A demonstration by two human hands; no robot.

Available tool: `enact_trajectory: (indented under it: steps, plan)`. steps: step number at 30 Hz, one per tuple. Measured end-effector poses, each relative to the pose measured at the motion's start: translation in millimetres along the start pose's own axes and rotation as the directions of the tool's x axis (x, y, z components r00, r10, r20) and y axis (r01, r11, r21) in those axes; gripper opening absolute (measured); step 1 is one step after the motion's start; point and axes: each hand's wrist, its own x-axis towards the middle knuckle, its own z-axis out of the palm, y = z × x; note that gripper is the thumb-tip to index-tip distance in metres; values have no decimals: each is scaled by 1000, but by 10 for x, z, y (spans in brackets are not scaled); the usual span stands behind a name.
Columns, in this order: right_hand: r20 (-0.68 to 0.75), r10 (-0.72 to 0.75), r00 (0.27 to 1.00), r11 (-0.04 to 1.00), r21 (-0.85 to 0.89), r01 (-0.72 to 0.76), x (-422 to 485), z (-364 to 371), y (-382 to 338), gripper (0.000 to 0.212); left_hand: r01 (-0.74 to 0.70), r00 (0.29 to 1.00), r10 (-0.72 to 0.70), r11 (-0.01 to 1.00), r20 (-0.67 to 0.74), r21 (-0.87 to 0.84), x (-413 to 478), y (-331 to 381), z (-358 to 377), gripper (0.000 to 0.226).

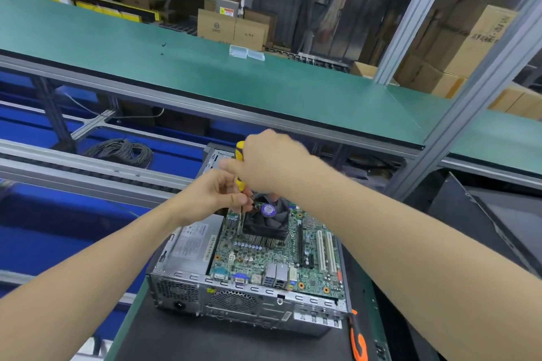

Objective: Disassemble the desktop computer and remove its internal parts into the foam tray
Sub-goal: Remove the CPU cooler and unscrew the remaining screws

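close around the open desktop computer (234,302), which sits on a black mat (205,343) at the bench's near edge, an orange-handled tool (358,343) lies just beside the case's right rear corner and a dark panel (484,214) lies further right. the power supply (190,246) fills the case's left side beside the motherboard (258,255). the right hand (269,161) clenches a yellow screwdriver (240,149) by its handle over the cooler fan (268,220); the left hand (217,193) pinches its shaft. a green shelf (205,67) runs across above the far side, with a slanted aluminium post (469,108) to the right.

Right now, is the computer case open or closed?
Open: the case is uncovered on top, its motherboard and cooler fan showing from above.
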Motion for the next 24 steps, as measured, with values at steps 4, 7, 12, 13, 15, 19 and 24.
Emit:
enact_trajectory:
  steps: [4, 7, 12, 13, 15, 19, 24]
  plan:
    - [217, -16, 976, 974, 222, -34, -47, 102, 28, 46, -6, 995, 2, 999, 97, 35, 24, 61, -60, 19]
    - [2, 42, 999, 960, 278, -41, -19, 22, 141, 66, 0, 996, -5, 998, 92, 56, 50, 50, -43, 22]
    - [-112, 32, 993, 970, 244, -4, 119, 109, 69, 52, 59, 992, -58, 998, 111, -5, 70, 15, -64, 12]
    - [-96, 21, 995, 976, 216, 0, 140, 113, 68, 46, 62, 993, -61, 998, 104, -5, 70, -3, -65, 12]
    - [-42, -72, 997, 987, 138, 77, 175, 70, 114, 34, 53, 996, -54, 999, 75, 13, 67, -24, -35, 17]
    - [60, -371, 926, 928, 52, 369, 212, -86, 211, 28, 0, 1000, 1, 999, -16, 44, 43, -46, 46, 22]
    - [97, -605, 790, 790, -47, 611, 223, -213, 240, 28, -9, 981, 10, 1000, -196, 5, -18, -141, 152, 32]
